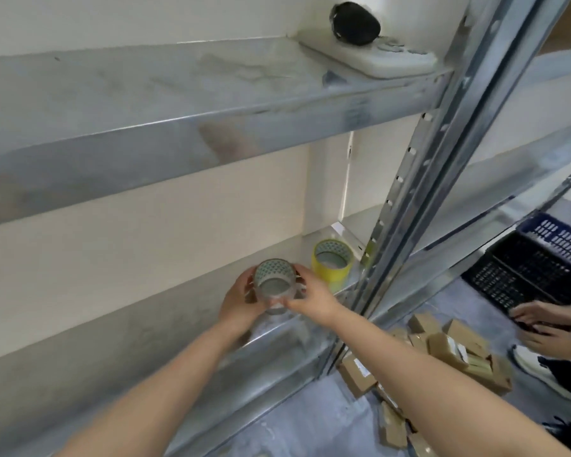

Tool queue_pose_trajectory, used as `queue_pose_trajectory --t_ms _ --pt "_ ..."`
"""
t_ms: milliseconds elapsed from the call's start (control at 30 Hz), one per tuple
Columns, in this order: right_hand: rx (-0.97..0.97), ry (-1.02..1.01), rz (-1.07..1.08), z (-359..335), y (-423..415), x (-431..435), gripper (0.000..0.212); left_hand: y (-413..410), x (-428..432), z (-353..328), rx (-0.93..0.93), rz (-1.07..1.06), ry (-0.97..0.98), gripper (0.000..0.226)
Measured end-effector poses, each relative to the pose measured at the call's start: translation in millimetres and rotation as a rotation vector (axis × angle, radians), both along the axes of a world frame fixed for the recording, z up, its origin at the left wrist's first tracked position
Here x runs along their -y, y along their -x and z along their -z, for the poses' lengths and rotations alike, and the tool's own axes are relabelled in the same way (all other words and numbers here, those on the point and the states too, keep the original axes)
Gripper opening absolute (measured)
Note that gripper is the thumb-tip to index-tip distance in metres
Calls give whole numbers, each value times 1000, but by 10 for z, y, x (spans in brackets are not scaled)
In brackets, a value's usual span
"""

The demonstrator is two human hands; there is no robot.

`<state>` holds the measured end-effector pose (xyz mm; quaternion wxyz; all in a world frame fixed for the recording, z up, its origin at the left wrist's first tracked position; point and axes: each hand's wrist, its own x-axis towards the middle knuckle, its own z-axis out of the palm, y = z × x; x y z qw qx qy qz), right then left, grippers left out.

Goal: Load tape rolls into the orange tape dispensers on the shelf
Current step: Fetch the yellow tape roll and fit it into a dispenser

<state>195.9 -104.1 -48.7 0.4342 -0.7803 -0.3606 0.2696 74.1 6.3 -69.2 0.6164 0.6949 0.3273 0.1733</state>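
Note:
A clear tape roll (pixel 273 285) with a patterned core is held just above the lower metal shelf (pixel 165 328). My left hand (pixel 239 300) grips its left side and my right hand (pixel 310 296) grips its right side, fingertips pinching at the front edge. A yellow tape roll (pixel 331 267) stands on the same shelf just to the right, apart from my hands. No orange dispenser shows in this view.
The upper shelf (pixel 178 94) carries a white device (pixel 370 59) with a black object (pixel 355 24) on it. A steel upright (pixel 419 199) stands at right. Cardboard boxes (pixel 442 351) lie on the floor. Another person's hands (pixel 538 324) hold a black crate (pixel 534 275).

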Motion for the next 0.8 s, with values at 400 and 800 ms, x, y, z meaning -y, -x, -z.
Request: queue_pose_trajectory --t_ms 400,800 --pt "-50 -30 -26 235 -79 -287 64 -36 -182 98 -81 -29 -138 58" --pt "40 -34 169 -118 -523 -2 77 -600 -49 -245 -102 -16 -466 88"
